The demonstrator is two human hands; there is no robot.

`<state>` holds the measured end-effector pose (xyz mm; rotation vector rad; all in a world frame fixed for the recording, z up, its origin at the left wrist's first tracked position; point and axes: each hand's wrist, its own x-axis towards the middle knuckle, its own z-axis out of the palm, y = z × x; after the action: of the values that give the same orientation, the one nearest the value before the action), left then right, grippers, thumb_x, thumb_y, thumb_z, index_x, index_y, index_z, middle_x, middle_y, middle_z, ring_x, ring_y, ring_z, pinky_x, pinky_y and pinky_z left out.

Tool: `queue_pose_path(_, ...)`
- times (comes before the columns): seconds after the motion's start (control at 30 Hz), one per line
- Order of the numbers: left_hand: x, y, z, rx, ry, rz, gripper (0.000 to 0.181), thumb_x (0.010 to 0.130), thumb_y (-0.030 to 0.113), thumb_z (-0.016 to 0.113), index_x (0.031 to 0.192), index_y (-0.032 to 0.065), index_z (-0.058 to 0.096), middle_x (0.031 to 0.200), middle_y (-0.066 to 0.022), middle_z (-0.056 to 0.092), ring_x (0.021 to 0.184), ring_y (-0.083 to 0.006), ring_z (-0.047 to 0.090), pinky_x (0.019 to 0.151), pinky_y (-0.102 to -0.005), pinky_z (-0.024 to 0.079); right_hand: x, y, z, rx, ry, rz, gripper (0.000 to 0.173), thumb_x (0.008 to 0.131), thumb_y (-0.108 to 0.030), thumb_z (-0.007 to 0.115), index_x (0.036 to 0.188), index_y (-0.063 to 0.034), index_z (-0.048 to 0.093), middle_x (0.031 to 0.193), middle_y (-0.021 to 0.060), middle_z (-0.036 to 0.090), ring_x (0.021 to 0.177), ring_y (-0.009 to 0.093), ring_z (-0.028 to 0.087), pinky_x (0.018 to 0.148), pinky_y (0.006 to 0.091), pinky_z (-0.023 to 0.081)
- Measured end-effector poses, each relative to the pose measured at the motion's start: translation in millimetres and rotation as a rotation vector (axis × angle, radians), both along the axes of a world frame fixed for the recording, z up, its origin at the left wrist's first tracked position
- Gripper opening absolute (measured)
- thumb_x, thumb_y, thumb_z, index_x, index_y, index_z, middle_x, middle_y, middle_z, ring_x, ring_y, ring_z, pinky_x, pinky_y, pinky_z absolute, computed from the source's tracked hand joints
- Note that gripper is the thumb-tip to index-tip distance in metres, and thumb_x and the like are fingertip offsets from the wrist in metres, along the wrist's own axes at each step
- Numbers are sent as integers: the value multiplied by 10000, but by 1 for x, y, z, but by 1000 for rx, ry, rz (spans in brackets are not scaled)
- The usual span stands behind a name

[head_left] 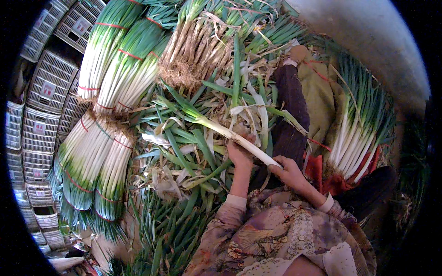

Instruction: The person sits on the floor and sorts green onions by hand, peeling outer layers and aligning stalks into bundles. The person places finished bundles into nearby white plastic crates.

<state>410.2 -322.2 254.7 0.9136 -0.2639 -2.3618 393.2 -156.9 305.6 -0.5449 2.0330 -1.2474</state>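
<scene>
A single long green onion (pixel 253 150) lies slantwise between my hands, its leafy end to the upper left and its white root end to the lower right. My left hand (pixel 240 148) grips the stalk around its middle. The fingers of my right hand (pixel 287 170) close on the white end. Beneath the stalk spreads a heap of stripped leaves and husks (pixel 176 151). Cleaned green onions (pixel 352 138) are gathered at my right, over red cloth (pixel 336 186). Uncleaned ones with brown roots (pixel 193 51) are piled ahead.
Bundles of green onions (pixel 121 72) tied with red bands stand at the upper left, with more bundles (pixel 93 162) below them. Stacked plastic crates (pixel 51 82) line the far left. My outstretched leg (pixel 291 103) lies right of the husks. Loose green leaves (pixel 172 231) cover the lower left.
</scene>
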Motion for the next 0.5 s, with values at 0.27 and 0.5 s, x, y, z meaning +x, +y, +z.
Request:
queue_pose_path(0.27,11,-9,10,-335,-481,-177,289,815,245,441,944,-11,475,854,-101,516,729,-194,520,647,-311,428,0,0,17,-80,-360,-71,226,801,-232,513,833,-10,536,572,-28,462,471,45,396,406,210,303)
queue_pose_path(0.5,25,-17,-30,-549,-493,-253,345,829,277,423,1004,-17,462,887,-112,520,764,-206,517,671,-309,420,-2,0,17,-69,-709,-159,230,824,-251,504,861,-25,522,578,-38,461,439,45,394,376,194,295)
